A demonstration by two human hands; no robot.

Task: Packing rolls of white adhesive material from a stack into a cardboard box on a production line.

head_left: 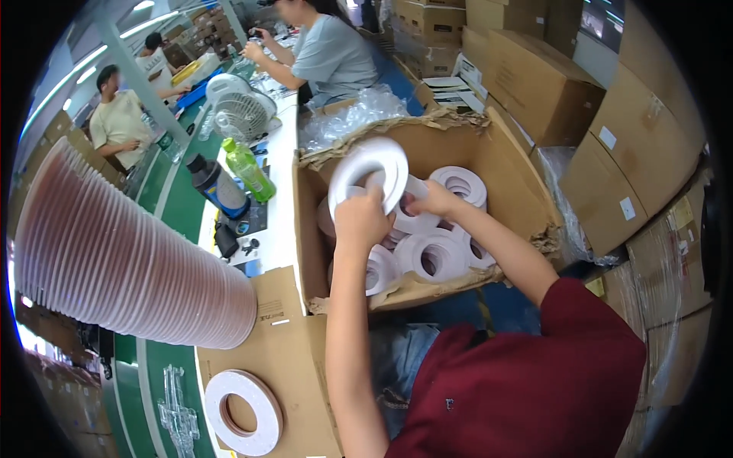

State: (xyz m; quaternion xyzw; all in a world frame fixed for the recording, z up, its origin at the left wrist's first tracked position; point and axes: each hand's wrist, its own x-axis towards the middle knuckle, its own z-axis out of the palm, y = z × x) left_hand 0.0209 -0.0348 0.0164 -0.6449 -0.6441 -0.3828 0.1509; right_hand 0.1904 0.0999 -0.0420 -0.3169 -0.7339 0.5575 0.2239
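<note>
My left hand [360,221] grips a large white flat ring [370,172], like a roll of tape, and holds it tilted up over an open cardboard box [504,164]. My right hand [432,200] reaches into the box just right of that ring, its fingers on another white ring [416,221]. Several more white rings [437,256] lie stacked inside the box.
A long stack of pinkish discs [130,259] juts in from the left. One white ring [243,412] lies on cardboard at the lower left. A green bottle [248,169], a dark flask [214,183] and a fan [238,111] stand on the bench. Other people work at the far end; cartons are piled on the right.
</note>
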